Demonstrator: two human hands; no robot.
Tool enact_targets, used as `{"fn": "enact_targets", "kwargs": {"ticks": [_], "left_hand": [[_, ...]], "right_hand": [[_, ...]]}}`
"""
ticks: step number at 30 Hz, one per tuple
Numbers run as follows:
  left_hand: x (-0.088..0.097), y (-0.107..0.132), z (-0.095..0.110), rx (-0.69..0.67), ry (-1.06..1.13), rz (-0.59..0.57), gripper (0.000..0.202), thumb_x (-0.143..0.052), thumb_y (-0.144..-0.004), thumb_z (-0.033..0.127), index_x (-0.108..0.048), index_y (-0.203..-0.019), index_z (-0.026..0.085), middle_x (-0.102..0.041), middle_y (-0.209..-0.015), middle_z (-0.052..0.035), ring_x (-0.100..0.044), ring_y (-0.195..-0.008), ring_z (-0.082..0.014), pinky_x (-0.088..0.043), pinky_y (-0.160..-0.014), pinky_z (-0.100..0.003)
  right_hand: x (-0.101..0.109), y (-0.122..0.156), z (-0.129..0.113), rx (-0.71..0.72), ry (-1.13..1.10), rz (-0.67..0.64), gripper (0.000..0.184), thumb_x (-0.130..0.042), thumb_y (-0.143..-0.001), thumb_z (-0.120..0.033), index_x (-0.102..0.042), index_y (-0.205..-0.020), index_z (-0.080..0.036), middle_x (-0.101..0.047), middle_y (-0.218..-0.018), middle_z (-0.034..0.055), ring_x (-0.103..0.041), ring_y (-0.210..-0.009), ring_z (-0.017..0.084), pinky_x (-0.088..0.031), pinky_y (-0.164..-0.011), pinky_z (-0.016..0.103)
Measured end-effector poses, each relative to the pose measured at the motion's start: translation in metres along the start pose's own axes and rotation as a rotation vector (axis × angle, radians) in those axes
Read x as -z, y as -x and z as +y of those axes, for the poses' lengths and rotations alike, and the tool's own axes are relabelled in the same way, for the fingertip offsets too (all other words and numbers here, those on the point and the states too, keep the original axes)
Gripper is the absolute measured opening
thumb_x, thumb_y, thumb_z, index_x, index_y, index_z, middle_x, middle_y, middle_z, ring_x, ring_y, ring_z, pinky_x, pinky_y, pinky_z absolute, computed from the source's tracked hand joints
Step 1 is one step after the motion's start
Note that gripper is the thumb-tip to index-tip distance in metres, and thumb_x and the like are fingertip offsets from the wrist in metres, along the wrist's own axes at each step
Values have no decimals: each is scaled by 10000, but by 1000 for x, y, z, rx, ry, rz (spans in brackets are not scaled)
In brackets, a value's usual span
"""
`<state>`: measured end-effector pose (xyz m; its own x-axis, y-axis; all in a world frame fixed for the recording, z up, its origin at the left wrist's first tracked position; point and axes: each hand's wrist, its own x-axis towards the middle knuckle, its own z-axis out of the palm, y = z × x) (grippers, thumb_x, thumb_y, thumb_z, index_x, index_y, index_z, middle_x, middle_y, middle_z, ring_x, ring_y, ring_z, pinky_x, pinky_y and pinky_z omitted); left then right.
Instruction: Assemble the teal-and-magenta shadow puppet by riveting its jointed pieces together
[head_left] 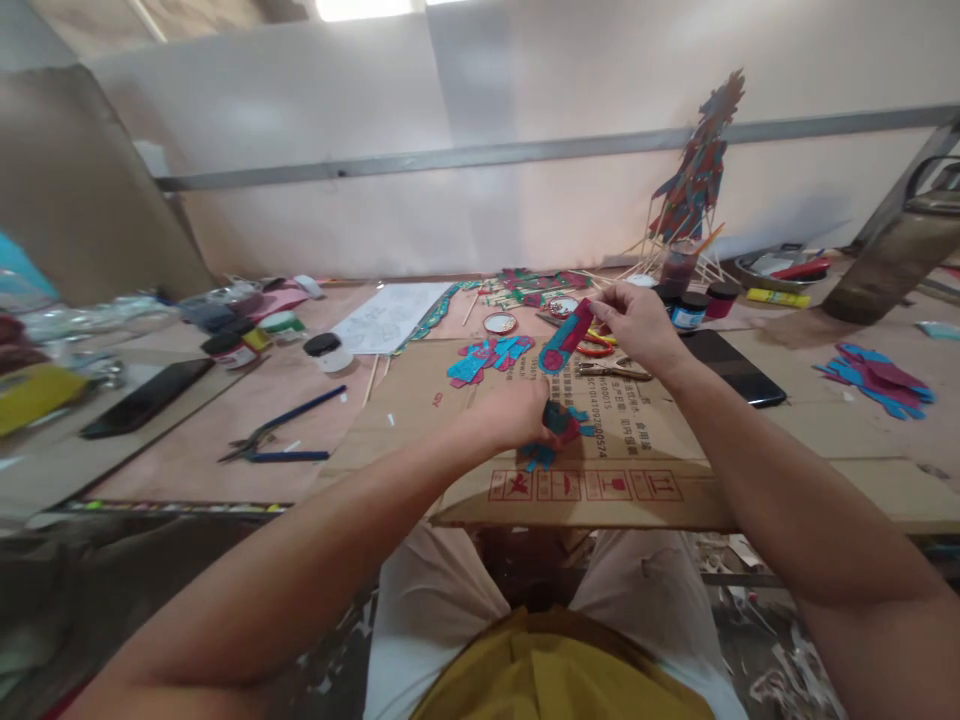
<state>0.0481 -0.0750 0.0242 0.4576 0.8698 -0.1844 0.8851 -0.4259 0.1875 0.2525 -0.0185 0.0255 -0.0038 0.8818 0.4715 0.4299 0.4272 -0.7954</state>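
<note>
My right hand (634, 318) pinches the upper end of a flat painted strip (564, 340), blue and magenta with a rounded lower end, and holds it tilted above the cardboard sheet (420, 430). Just below, my left hand (529, 415) closes on a small blue-and-magenta painted cutout (568, 424); part of that piece is hidden by the fingers. Left of the strip, a pile of similar painted cutouts (491, 358) lies on the cardboard. Pliers with bare metal handles (619, 370) rest behind my hands, beside red-and-yellow-handled tools (596, 345).
Blue-handled nippers (289, 430) and a phone (150, 398) lie on the left. A black phone (735, 368) and more cutouts (877, 380) are on the right. Paint jars (688, 312), a large bottle (892, 240) and a painted figure on sticks (694, 170) stand behind.
</note>
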Motion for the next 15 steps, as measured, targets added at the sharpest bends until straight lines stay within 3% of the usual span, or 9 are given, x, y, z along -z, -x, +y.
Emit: {"fn": "enact_targets", "kwargs": {"ticks": [5,13,15], "left_hand": [[-7,-4,-1,36,107,33,628,-913,-496,422,-652,-1022,199,-709,-803,-105,-686,-826,-363,-443,-640,-334],[-17,-16,-17,92,371,83,576,-934,-347,472,-626,-772,234,-668,-657,-26,-653,-715,-294,-386,-552,-301],[-19,-17,-24,106,416,123,515,-929,-363,500,-621,-676,232,-622,-589,-14,-629,-678,-266,-369,-549,-292]], "right_hand": [[0,-4,6,8,-37,28,223,-672,-828,-382,-587,-783,-181,-594,-702,-6,-541,-625,131,-479,-612,307],[12,-11,2,-25,-96,176,203,-699,-815,-336,-570,-751,-193,-578,-645,-18,-533,-561,125,-466,-564,290],[17,-14,2,-24,-115,188,228,-707,-814,-361,-562,-745,-197,-569,-648,-20,-520,-555,120,-463,-560,285]]}}
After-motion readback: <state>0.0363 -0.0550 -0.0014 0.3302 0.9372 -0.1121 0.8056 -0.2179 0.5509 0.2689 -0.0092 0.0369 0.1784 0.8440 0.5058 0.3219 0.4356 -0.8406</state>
